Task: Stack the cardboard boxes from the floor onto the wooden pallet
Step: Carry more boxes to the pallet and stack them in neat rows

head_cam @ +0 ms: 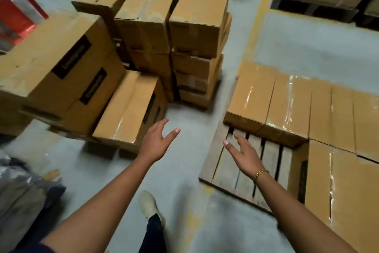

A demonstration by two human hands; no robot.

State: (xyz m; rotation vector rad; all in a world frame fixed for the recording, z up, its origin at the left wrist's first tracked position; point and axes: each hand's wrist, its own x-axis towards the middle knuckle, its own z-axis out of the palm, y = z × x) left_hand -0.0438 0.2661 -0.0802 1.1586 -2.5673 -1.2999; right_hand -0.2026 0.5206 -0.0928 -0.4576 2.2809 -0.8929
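A lane of bare grey concrete floor (196,140) runs open between the leaning stacks of brown cardboard boxes (196,27) on the left and the slatted wooden pallet (227,166) on the right. The pallet's near left corner shows free slats, while flat taped brown boxes (287,105) fill its far and right parts.

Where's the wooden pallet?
In the head view the pallet lies on the floor at the right, seen behind the right hand, with boxes covering its far and right parts.
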